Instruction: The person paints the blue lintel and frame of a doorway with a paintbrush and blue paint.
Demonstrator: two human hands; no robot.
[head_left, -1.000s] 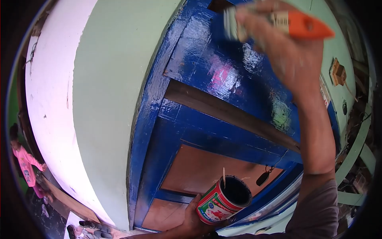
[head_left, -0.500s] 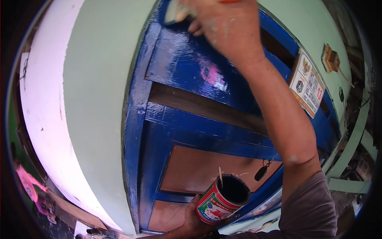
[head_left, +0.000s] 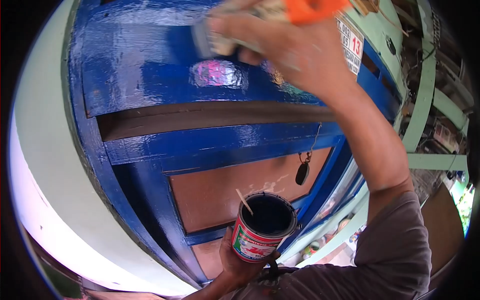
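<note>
Paintbrush [head_left: 306, 9], orange handle, bristles on the wet blue door [head_left: 145, 85] near its top edge, right hand [head_left: 295, 50] clamped around it, arm raised. Left hand [head_left: 234, 261] grips paint can [head_left: 256, 236] low at the door's bottom panel; red-green label unreadable, stick [head_left: 245, 201] inside. Plate [head_left: 351, 44] reads "13".

The right hand [head_left: 290, 50] is raised and grips a paintbrush [head_left: 312, 9] with an orange handle, its bristles pressed against the top panel of a glossy blue door [head_left: 150, 85]. Lower down, the left hand [head_left: 235, 260] cups a red-labelled paint can [head_left: 257, 232] from beneath, and a thin stick [head_left: 244, 201] leans inside its dark rim. The door has bare brown panels. A dark key fob [head_left: 302, 173] hangs from it, and a pale green wall [head_left: 40, 150] borders its left edge.
</note>
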